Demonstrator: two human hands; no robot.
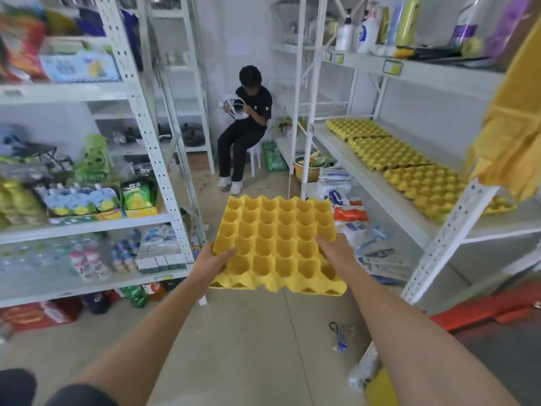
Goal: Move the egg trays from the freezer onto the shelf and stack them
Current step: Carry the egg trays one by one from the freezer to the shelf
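Observation:
I hold a yellow egg tray (278, 241) level in front of me, above the floor in the aisle. My left hand (211, 260) grips its near left edge, thumb on top. My right hand (336, 249) grips its near right side, fingers over the cups. On the white shelf (377, 186) to the right, several more yellow egg trays (421, 180) lie in a row, side by side and partly overlapping. The freezer is not in view.
White metal racks line both sides; the left rack (152, 159) holds snacks and bottles. A person in black sits on a stool (248, 127) at the aisle's far end. Packets lie on the floor by the right rack. A yellow cloth (512, 118) hangs at upper right.

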